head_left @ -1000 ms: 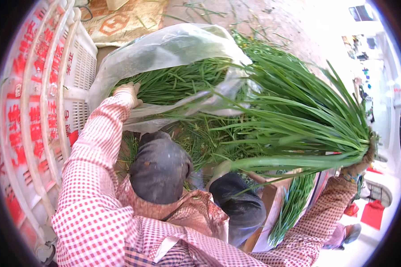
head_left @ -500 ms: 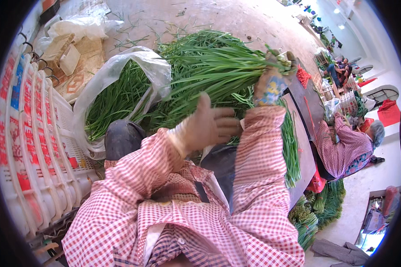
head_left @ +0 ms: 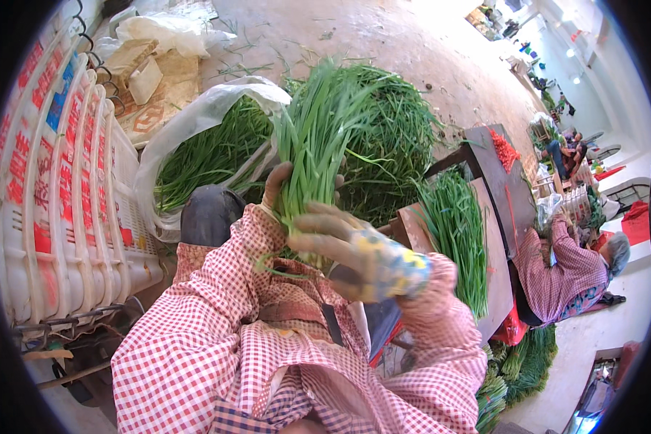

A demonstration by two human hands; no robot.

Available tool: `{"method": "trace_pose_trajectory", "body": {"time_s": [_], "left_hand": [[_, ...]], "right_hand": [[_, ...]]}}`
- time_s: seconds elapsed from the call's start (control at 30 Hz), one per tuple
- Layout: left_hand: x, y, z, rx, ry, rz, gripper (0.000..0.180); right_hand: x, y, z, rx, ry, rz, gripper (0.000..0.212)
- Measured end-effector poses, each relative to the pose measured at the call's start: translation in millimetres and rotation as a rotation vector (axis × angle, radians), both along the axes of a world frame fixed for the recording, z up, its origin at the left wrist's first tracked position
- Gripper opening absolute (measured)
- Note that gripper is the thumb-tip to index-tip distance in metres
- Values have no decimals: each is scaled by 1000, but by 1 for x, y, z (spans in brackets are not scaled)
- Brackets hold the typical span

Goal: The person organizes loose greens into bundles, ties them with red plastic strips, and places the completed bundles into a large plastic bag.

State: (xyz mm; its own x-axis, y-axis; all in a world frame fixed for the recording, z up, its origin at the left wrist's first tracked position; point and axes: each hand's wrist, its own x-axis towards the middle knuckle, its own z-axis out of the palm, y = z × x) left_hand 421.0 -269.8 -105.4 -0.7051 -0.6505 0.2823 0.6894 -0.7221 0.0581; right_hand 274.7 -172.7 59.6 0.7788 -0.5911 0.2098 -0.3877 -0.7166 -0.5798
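My left hand, in a worn pale glove, is closed round a bunch of garlic chives. The long green leaves stand up away from me, stalk ends toward my lap. Beside those lower ends is my right hand, in a blue and yellow patterned glove, its fingers stretched out and slightly apart. Whether its fingertips touch the stalks is hard to make out. A few loose blades hang by my left sleeve. Behind the bunch lies a big heap of chives.
A clear plastic bag of chives lies left of the heap. Stacked white crates line the left. More chives rest on a board at my right. A person in a checked top sits beyond, near further bundles.
The bunch has come from my right hand at the upper right into my left hand, turning upright near my lap. My right hand has drawn back and let it go.
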Motion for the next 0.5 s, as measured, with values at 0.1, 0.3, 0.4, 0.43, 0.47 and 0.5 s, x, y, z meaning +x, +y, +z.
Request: {"method": "trace_pose_trajectory", "body": {"time_s": [0.1, 0.3, 0.4, 0.43, 0.47, 0.5], "left_hand": [[9, -11, 15, -146, 76, 2, 86], [-3, -31, 29, -221, 212, -123, 83], [3, -4, 40, -136, 141, -59, 85], [6, 1, 34, -161, 110, -9, 82], [15, 2, 28, -130, 55, -3, 81], [18, 2, 26, -162, 158, -43, 78]], "right_hand": [[-36, -20, 37, -13, -242, -99, 38], [-89, -77, -3, -365, 352, -712, 78], [-67, -99, -68, -90, 257, -638, 72], [-60, -104, -77, -63, 242, -593, 63], [-47, -103, -82, -66, 204, -658, 53], [-37, -96, -90, -53, 165, -726, 44]]}}
